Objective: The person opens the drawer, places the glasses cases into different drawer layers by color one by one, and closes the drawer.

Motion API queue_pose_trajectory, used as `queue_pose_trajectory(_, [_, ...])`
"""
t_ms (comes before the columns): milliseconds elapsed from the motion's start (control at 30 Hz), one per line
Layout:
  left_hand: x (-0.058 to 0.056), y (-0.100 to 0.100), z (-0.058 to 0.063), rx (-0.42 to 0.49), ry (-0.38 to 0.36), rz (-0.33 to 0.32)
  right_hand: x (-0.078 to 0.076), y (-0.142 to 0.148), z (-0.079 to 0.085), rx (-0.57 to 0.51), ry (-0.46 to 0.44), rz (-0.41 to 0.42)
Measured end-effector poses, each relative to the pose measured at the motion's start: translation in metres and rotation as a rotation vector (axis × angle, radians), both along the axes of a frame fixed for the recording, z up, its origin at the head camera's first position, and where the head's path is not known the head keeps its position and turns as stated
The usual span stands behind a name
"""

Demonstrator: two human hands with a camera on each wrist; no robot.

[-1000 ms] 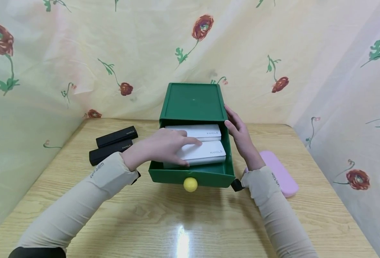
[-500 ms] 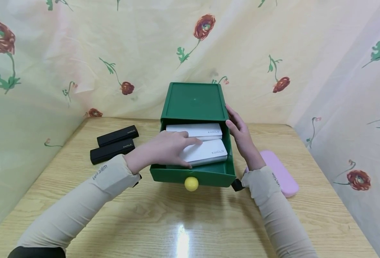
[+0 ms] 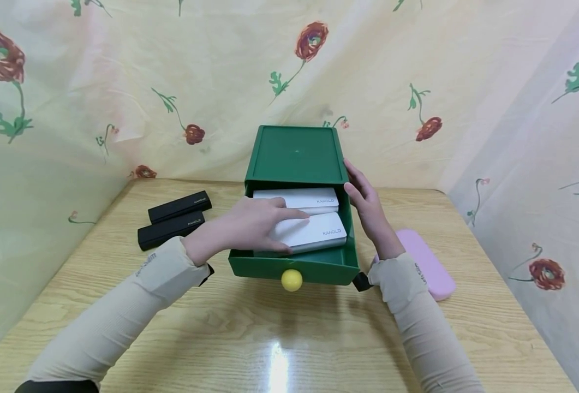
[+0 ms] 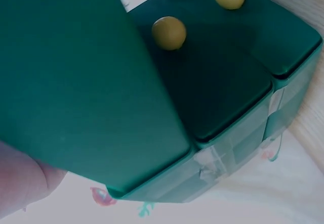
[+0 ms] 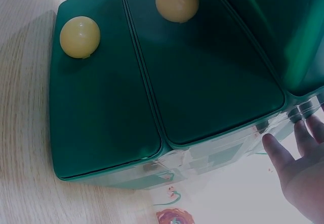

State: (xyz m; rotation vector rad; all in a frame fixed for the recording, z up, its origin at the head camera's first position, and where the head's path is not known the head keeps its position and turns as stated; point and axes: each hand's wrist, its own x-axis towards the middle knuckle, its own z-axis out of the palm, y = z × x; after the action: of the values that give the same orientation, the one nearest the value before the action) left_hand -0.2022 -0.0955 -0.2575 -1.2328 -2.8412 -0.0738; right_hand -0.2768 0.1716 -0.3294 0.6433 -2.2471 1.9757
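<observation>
we judge the step in hand to be the handling of the front white case (image 3: 321,228), which lies in the pulled-out green drawer (image 3: 255,268) at the centre of the frame. the left hand (image 3: 250,222) is over it, thumb at the near edge and index finger at the far edge, so we read it as pinched between them; the other fingers are hidden. the back white case (image 3: 299,194) lies just behind it.

right of centre, the right hand (image 3: 368,210) grips nothing: its fingers rest apart against the side of the green cabinet (image 3: 295,155), perhaps steadying it.

as we see it, the next move calls for keeping the front white case level and clear of the drawer walls while the cabinet stays braced. a lilac case (image 3: 428,266) lies at the right of the frame.
</observation>
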Motion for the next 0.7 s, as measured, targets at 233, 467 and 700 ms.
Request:
queue_pose_trajectory(233, [0.007, -0.011, 0.010, 0.088, -0.005, 0.010, 0.001, 0.000, 0.000, -0.006, 0.003, 0.008])
queue_pose_trajectory(467, [0.021, -0.022, 0.019, 0.188, 0.000, 0.017, 0.000, 0.000, 0.000, -0.009, 0.001, 0.012])
queue_pose_trajectory(700, [0.040, -0.026, 0.017, 0.358, 0.117, -0.039, -0.001, 0.000, -0.001, -0.011, 0.007, 0.007])
